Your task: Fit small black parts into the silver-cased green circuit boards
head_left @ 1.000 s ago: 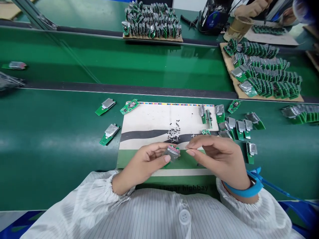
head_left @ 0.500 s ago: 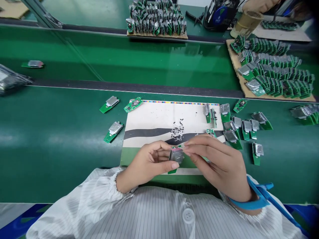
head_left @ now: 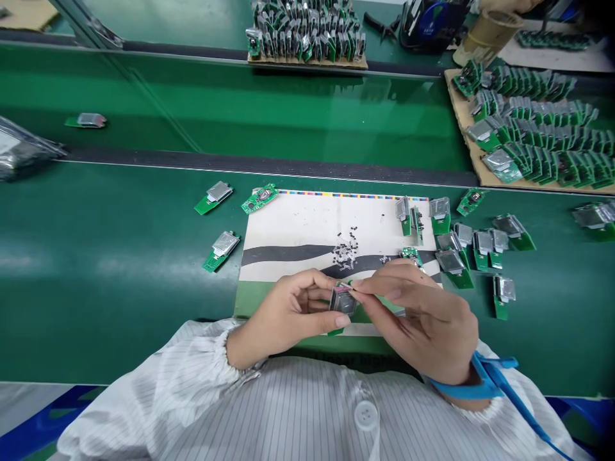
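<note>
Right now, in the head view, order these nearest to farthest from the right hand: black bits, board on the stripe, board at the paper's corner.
Right hand:
1. Board on the stripe: just ahead.
2. Black bits: ahead, to the left.
3. Board at the paper's corner: far left.

The left hand (head_left: 283, 317) grips a foil-wrapped circuit board (head_left: 343, 301); the right hand (head_left: 423, 317) pinches its pink-edged top; just ahead of the hands, loose black components (head_left: 344, 253) lie on a printed card (head_left: 288, 221); more foil-topped green boards (head_left: 483, 251) lie beyond the right hand.
</note>
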Motion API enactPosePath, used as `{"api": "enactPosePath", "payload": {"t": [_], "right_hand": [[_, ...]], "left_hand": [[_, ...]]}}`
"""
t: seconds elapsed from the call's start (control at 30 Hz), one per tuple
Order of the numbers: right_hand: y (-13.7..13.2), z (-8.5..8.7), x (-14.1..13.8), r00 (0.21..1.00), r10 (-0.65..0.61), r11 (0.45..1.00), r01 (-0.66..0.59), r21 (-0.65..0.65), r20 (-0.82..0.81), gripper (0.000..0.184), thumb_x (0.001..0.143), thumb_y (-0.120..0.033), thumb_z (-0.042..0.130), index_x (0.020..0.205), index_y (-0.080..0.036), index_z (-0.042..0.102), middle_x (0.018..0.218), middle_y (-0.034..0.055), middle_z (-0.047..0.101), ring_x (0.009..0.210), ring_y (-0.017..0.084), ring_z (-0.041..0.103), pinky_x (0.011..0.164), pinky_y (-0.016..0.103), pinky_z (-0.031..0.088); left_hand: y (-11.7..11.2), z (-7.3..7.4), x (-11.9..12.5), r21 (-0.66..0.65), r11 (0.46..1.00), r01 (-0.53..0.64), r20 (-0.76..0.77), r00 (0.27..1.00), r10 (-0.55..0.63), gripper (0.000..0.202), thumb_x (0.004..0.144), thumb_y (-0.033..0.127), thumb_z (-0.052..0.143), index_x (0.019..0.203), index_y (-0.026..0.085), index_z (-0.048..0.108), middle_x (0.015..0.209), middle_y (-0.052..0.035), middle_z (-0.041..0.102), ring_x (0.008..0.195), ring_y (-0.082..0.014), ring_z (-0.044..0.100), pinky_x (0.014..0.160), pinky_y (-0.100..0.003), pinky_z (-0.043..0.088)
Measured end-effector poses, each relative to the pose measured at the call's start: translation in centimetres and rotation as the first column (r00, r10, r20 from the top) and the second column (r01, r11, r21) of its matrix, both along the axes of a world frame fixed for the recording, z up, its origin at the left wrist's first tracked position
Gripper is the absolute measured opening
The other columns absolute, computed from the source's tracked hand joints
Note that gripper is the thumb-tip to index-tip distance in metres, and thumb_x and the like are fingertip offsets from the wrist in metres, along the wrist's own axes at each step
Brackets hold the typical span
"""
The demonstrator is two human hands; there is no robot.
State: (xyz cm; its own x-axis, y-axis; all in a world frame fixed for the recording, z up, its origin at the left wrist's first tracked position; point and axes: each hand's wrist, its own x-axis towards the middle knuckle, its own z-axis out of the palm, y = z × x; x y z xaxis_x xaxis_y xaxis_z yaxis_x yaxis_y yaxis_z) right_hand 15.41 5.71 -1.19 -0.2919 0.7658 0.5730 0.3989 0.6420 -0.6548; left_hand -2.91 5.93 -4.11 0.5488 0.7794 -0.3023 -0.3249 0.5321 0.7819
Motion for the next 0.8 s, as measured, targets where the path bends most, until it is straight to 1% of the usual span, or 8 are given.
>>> {"api": "enactPosePath", "payload": {"t": [0.23, 0.33, 0.43, 0.6, 0.8], "right_hand": [[-0.02, 0.04, -0.04, 0.997, 0.024, 0.999, -0.026, 0.036, 0.070, 0.038, 0.083, 0.001, 0.057, 0.103, -0.027, 0.044, 0.084, 0.0047, 0.072, 0.070, 0.018, 0.065, 0.061, 0.036, 0.054], [-0.04, 0.20, 0.05, 0.996, 0.033, 0.999, -0.036, 0.031, 0.088, 0.034, 0.083, 0.001, 0.057, 0.099, -0.026, 0.045, 0.083, 0.0052, 0.072, 0.069, 0.018, 0.065, 0.061, 0.036, 0.054], [-0.05, 0.23, 0.16, 0.994, 0.034, 0.999, -0.038, 0.036, 0.101, 0.030, 0.084, 0.001, 0.056, 0.097, -0.025, 0.047, 0.082, 0.0057, 0.071, 0.069, 0.019, 0.065, 0.060, 0.036, 0.054], [0.02, 0.04, 0.23, 0.995, 0.054, 0.992, -0.063, 0.107, 0.089, 0.038, 0.081, 0.005, 0.060, 0.107, -0.019, 0.047, 0.083, 0.0084, 0.071, 0.071, 0.019, 0.065, 0.060, 0.036, 0.054], [0.16, -0.07, 0.11, 0.994, 0.047, 0.992, -0.058, 0.115, 0.099, 0.030, 0.081, 0.004, 0.059, 0.097, -0.020, 0.049, 0.080, 0.0071, 0.071, 0.068, 0.017, 0.064, 0.059, 0.035, 0.052]], "left_hand": [[-0.01, -0.01, -0.07, 0.009, 1.000, 0.007, 0.000, 1.000, -0.007, 0.023, 0.070, 0.007, 0.076, 0.085, 0.016, 0.061, 0.085, -0.0007, 0.072, 0.075, -0.0113, 0.068, 0.066, -0.019, 0.056], [-0.08, -0.08, -0.08, 0.012, 1.000, 0.005, 0.006, 1.000, -0.005, 0.024, 0.070, 0.008, 0.077, 0.085, 0.016, 0.061, 0.085, -0.0006, 0.072, 0.077, -0.0113, 0.069, 0.066, -0.018, 0.056], [-0.06, -0.11, -0.05, 0.004, 1.000, 0.001, -0.005, 1.000, -0.001, 0.025, 0.069, 0.009, 0.078, 0.085, 0.016, 0.061, 0.085, -0.0015, 0.072, 0.077, -0.0127, 0.069, 0.066, -0.020, 0.056], [0.01, -0.12, -0.02, 0.012, 1.000, 0.007, 0.019, 1.000, -0.008, 0.025, 0.070, 0.007, 0.077, 0.086, 0.015, 0.060, 0.084, -0.0002, 0.072, 0.076, -0.0107, 0.069, 0.067, -0.018, 0.056], [-0.03, -0.17, -0.06, 0.043, 0.999, 0.006, 0.028, 1.000, -0.007, 0.025, 0.071, 0.004, 0.075, 0.088, 0.016, 0.061, 0.088, 0.0012, 0.073, 0.081, -0.0088, 0.069, 0.069, -0.015, 0.056]]}}
